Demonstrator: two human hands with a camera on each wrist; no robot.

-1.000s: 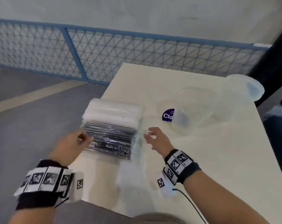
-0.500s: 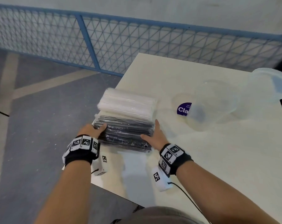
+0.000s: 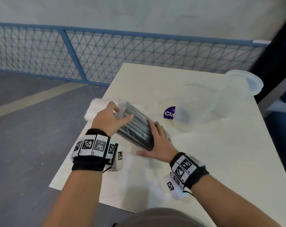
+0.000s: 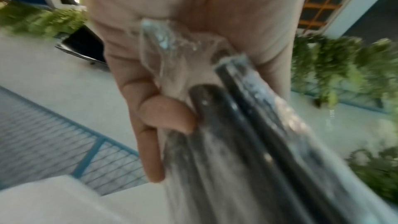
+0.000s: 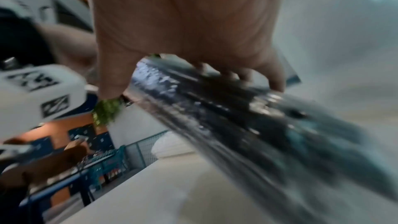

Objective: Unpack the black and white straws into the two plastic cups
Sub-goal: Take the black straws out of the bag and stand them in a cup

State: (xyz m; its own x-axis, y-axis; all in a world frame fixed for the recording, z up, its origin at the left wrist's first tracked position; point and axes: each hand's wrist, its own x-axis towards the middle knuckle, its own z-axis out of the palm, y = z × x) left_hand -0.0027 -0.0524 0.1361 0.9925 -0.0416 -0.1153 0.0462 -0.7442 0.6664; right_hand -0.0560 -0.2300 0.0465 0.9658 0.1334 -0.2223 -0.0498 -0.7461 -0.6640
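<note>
Two hands hold one clear plastic pack of black straws above a pale table, seen from a head camera looking down. The pack is tilted, its far end raised toward the left hand and its near end lower, by the right hand. This two-ended hold probably steadies the pack so that its wrapper can be opened at one end.

The left hand's fingers are curled round the far end. In the left wrist view, the crumpled, empty end of the wrapper bunches against the palm, and a fingertip presses the side of the black straws. The right hand cups the near end, its fingers laid along the right side and top of the pack, its thumb stretched out below. In the blurred right wrist view, the fingers bend over the pack, gripping it.

A second pack, of white straws, lies flat on the table's left edge, just beyond the left hand and partly hidden by it. It is untouched.

The two plastic cups are to the right, well apart from both hands. Both seem to lie on their sides: the nearer one near a round purple label, the farther cup at the table's far right corner. No straws are in them yet.

A blue mesh fence runs behind the table.
</note>
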